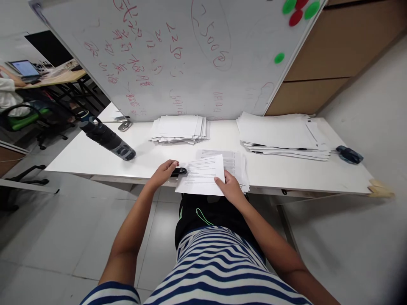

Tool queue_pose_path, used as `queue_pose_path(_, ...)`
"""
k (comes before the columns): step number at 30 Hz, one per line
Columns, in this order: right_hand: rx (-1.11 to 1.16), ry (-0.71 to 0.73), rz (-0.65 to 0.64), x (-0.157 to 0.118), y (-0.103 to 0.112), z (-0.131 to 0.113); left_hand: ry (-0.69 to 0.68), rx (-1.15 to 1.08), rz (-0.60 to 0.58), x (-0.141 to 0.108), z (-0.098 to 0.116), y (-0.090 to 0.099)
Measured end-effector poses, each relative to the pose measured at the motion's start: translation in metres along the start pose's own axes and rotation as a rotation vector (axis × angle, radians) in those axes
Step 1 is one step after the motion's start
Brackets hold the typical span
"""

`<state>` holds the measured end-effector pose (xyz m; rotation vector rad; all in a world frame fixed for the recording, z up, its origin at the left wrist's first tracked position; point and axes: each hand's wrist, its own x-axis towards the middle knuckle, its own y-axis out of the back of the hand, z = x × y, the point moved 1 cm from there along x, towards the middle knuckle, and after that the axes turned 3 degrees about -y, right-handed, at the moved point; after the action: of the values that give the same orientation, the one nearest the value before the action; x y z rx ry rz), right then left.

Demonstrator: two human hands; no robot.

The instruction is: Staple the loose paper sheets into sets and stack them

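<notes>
My left hand (165,171) is closed around a black stapler (180,171), whose jaw end meets the left edge of a printed sheet of paper (203,174). Whether a staple has gone in cannot be seen. Gripping the right edge of that paper, my right hand (229,186) has its thumb on top and its fingers underneath. The paper is held over the front edge of the desk, slightly tilted. Partly hidden behind it lies a stack of printed sheets (233,160).
The white desk (143,163) bears a dark bottle (110,142), a computer mouse (124,126), a left paper stack (178,127), a right paper stack (280,131) and a dark blue item (349,155). A whiteboard (178,55) stands behind. Another person (9,91) sits far left.
</notes>
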<state>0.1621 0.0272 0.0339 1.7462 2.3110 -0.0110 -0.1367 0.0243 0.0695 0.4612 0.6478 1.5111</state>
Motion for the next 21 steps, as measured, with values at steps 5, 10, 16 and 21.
queue_pose_path(5, -0.007, 0.001, 0.033, 0.000, 0.001, 0.006, -0.059, 0.217, 0.263, 0.021, 0.027, -0.018)
queue_pose_path(10, 0.021, 0.006, 0.048, 0.003, 0.003, 0.012, -0.024, 0.410, 0.251, 0.052, 0.033, -0.037)
queue_pose_path(16, -0.017, -0.007, 0.036, 0.004, 0.009, 0.013, 0.043, 0.481, 0.238, 0.065, 0.017, -0.054)
queue_pose_path(21, -0.017, -0.013, 0.028, 0.003, 0.011, 0.010, 0.016, 0.535, 0.278, 0.065, 0.015, -0.060)
